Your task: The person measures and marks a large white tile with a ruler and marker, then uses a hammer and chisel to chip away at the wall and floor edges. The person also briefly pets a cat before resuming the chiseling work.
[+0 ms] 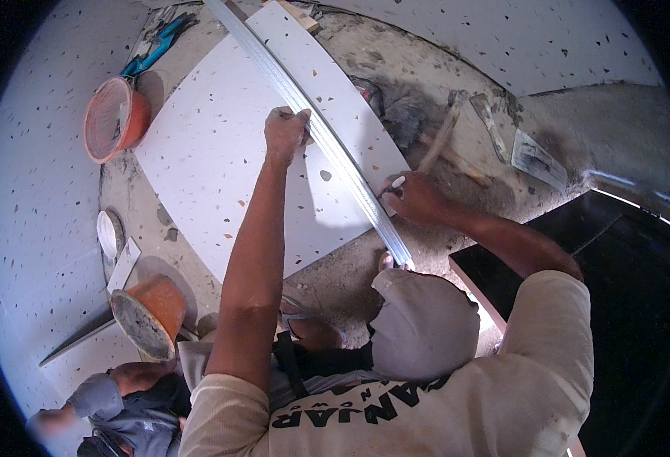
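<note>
A large white speckled tile (205, 145) lies on the rough floor in front of me. Across it, slanting from the far left to near my foot, runs a long silver metal straightedge (335, 156). My left hand (286, 135) is closed on the bar's left edge, about midway along. Beside the bar's near end, at the tile's right corner, my right hand (415, 199) grips a slim pen (398, 182) with a white end. Its tip is hidden near the fingers.
Orange buckets (109, 122) (160, 308) stand at the left, near a blue-handled tool (160, 47). Rightward lie a hammer (443, 131), a trowel (539, 160) and a dark plastic bag (400, 114). A black panel (617, 259) stands at right; another person (141, 404) is at lower left.
</note>
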`<state>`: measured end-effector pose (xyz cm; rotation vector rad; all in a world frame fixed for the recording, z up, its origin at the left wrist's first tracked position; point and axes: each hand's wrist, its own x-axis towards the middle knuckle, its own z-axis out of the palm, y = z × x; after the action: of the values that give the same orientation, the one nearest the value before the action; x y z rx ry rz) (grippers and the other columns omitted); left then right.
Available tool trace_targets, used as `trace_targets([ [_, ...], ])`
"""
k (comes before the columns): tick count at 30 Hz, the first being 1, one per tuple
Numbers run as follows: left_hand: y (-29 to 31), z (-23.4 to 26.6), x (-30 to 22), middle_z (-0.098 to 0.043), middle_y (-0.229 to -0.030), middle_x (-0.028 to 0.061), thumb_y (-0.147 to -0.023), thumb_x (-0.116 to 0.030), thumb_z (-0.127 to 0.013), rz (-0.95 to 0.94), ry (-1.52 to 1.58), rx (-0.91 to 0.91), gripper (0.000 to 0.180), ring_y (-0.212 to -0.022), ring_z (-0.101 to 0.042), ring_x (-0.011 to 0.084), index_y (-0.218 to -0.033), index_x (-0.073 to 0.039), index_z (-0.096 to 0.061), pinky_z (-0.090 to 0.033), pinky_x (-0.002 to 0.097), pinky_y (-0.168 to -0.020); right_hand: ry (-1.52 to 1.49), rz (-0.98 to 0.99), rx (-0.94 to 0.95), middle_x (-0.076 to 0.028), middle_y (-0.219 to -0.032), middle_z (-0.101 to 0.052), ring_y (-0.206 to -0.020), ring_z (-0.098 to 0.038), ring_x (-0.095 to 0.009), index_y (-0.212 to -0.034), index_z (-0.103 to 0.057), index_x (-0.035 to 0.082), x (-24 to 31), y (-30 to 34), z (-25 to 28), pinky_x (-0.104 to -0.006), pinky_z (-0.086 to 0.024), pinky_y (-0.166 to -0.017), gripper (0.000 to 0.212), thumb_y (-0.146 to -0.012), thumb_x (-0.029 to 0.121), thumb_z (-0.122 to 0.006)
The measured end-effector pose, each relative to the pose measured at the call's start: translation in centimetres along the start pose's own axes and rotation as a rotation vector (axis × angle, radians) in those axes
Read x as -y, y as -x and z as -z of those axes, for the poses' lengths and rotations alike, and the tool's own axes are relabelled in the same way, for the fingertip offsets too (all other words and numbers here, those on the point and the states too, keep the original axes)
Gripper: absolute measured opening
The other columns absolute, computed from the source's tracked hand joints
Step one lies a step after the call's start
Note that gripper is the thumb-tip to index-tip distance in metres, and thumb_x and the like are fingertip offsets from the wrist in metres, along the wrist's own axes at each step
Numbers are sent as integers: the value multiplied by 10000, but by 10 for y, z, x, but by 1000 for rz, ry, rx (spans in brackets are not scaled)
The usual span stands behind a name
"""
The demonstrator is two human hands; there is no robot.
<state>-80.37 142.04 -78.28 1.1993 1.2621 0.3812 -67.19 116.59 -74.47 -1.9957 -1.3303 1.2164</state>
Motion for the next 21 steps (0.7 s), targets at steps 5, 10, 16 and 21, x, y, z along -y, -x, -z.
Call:
trace_targets([
  [5,-6,10,0,-627,-833,162,-822,-96,-689,-20,16,50,370,-629,-643,185,-1055,107,-487,-561,296,-490,103,10,-85,-213,-799,-660,-723,-637,-391,-903,-681,34,33,-12,23,-472,-505,-695,231,-834,242,-606],
  [10,1,1,12,-637,-732,118,-766,-359,-774,-178,-314,-113,466,-602,-601,175,-895,45,-581,-517,327,-577,55,48,-178,-141,-730,-660,-594,-600,-235,-982,-695,76,35,-17,27,-372,-478,-581,208,-827,199,-628],
  [16,4,-5,3,-666,-760,193,-678,-379,-799,-206,-562,-252,512,-742,-674,286,-846,59,-593,-531,366,-687,-5,43,-218,-143,-747,-671,-649,-655,-268,-973,-679,64,69,-19,32,-370,-515,-619,199,-834,191,-617],
  [21,-5,30,5,-658,-759,210,-687,-365,-762,-216,-593,-303,483,-738,-668,320,-837,59,-588,-532,392,-694,-67,129,-288,-118,-746,-673,-646,-659,-190,-987,-677,71,73,-25,34,-336,-519,-618,193,-824,165,-633],
])
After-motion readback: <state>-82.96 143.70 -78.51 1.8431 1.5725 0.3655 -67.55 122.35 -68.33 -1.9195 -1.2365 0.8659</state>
